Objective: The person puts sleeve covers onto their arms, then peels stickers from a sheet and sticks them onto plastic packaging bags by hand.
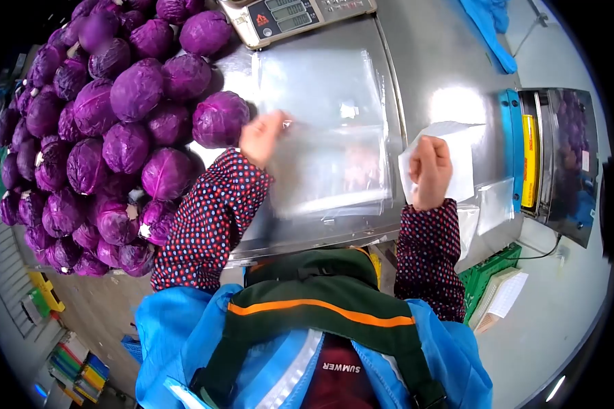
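Observation:
My left hand point(261, 138) is over the left side of a stack of clear plastic bags point(320, 88), slightly blurred. Its fingers are pinched together at the corner of a clear plastic bag point(327, 170), whose film looks smeared above the stack. To the right, my right hand point(431, 170) is closed, thumb against curled fingers, over a white sheet of paper point(460, 160). Whatever it may hold is hidden. Just beside my left hand sits a purple cabbage point(220, 119), the nearest of a large pile.
The heap of red cabbages point(123, 146) covers the table's left side. A digital scale point(286, 17) stands at the back. At the right is a blue-edged machine point(515, 150) with a yellow strip. More clear film point(496, 204) hangs near the metal table's point(423, 68) front edge.

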`<state>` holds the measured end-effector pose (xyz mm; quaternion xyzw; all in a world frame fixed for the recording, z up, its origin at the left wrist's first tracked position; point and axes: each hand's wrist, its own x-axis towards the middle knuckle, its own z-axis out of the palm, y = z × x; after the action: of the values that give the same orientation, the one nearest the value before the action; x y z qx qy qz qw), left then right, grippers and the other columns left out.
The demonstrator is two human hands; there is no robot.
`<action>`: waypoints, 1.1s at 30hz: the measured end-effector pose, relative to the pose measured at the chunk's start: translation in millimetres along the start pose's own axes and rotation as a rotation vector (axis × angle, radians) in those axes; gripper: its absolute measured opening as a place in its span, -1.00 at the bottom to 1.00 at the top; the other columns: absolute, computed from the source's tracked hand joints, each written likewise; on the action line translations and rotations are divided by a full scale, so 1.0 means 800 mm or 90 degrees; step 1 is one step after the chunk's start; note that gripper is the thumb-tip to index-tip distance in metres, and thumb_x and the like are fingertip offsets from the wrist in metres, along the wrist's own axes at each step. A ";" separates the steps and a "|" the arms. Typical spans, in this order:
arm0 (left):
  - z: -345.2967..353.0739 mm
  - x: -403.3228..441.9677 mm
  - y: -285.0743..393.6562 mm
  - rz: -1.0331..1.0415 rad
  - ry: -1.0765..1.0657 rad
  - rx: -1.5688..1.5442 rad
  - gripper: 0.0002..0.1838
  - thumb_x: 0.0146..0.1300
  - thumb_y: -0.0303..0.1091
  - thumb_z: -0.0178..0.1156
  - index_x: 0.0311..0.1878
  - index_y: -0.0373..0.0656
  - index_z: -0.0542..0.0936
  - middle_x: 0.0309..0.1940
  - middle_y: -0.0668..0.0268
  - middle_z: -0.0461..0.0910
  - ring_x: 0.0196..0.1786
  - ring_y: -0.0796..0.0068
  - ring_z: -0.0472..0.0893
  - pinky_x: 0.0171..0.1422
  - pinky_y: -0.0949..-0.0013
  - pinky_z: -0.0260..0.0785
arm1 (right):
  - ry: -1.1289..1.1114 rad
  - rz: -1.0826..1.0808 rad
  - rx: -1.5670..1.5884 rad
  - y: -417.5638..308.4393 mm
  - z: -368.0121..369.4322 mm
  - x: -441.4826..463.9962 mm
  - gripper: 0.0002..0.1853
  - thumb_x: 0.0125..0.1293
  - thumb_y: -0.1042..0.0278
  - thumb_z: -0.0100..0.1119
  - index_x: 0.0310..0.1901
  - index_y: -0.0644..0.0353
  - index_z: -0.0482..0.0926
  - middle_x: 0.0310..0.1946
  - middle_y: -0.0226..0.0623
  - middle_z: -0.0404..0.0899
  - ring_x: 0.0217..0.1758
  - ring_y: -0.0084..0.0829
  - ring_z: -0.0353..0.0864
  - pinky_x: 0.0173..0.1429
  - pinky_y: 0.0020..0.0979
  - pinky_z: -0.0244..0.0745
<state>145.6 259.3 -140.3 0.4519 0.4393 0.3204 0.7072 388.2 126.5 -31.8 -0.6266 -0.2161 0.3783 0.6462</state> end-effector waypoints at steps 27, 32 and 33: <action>0.041 -0.052 -0.030 0.271 -0.093 1.032 0.09 -0.11 0.40 0.10 0.30 -0.31 0.12 0.36 0.00 -0.02 0.44 0.10 -0.10 0.39 -0.19 -0.34 | -0.311 -0.010 -0.649 0.145 -0.033 -0.043 -0.68 0.00 0.38 0.29 -0.16 0.08 0.47 -0.08 -0.16 0.29 -0.09 -0.16 0.44 0.05 -0.33 0.37; 0.031 -0.063 -0.046 0.385 -0.144 0.954 -0.19 -0.01 0.00 0.27 0.25 -0.24 0.23 0.28 0.14 0.20 0.35 0.22 0.16 0.37 -0.03 -0.11 | -0.337 0.127 -0.538 0.155 -0.046 -0.031 -0.60 0.00 0.41 0.29 -0.07 0.10 0.47 -0.10 -0.23 0.32 -0.12 -0.33 0.45 0.04 -0.40 0.37; 0.028 -0.067 -0.045 0.406 -0.119 0.939 -0.21 -0.02 -0.05 0.28 0.24 -0.22 0.25 0.28 0.14 0.20 0.35 0.22 0.17 0.36 -0.02 -0.09 | -0.342 0.176 -0.477 0.158 -0.052 -0.024 -0.59 0.00 0.43 0.29 -0.05 0.12 0.47 -0.10 -0.24 0.33 -0.12 -0.37 0.45 0.03 -0.41 0.37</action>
<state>146.0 191.8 -150.8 0.9306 0.3266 0.0948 0.1354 380.0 75.9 -156.0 -0.7194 -0.4115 0.5053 0.2405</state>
